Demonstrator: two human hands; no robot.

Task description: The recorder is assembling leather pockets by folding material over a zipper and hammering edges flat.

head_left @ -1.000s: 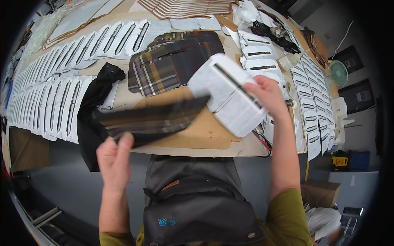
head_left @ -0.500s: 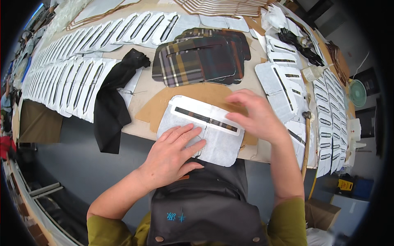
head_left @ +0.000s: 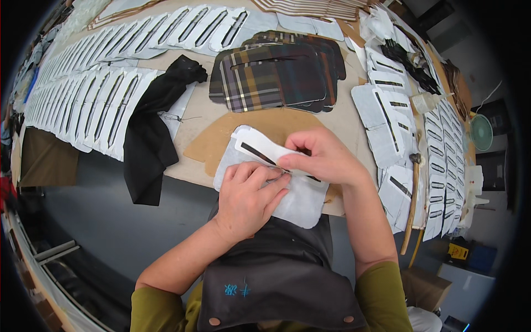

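A white-backed fabric panel (head_left: 303,203) with a long dark slot lies at the table's near edge, partly over a tan card piece (head_left: 207,145). My right hand (head_left: 327,159) pinches the panel's far edge between thumb and fingers, lifting it into a fold by the slot. My left hand (head_left: 248,195) has its fingers bent and pressed together on the panel, the fingertips gripping at the slot's middle, close to the right thumb. Both hands cover part of the slot. Just beyond lies a stack of plaid fabric panels (head_left: 265,80).
Rows of white slotted panels (head_left: 99,105) cover the table's left side; more slotted panels (head_left: 379,122) lie at the right. A black cloth (head_left: 149,149) hangs over the near edge on the left. At the right are a wooden stick (head_left: 412,210) and a translucent bottle (head_left: 425,102).
My right hand has come down and left onto the panel's far edge, folding it up. My left hand's fingers have drawn together and moved up to the slot.
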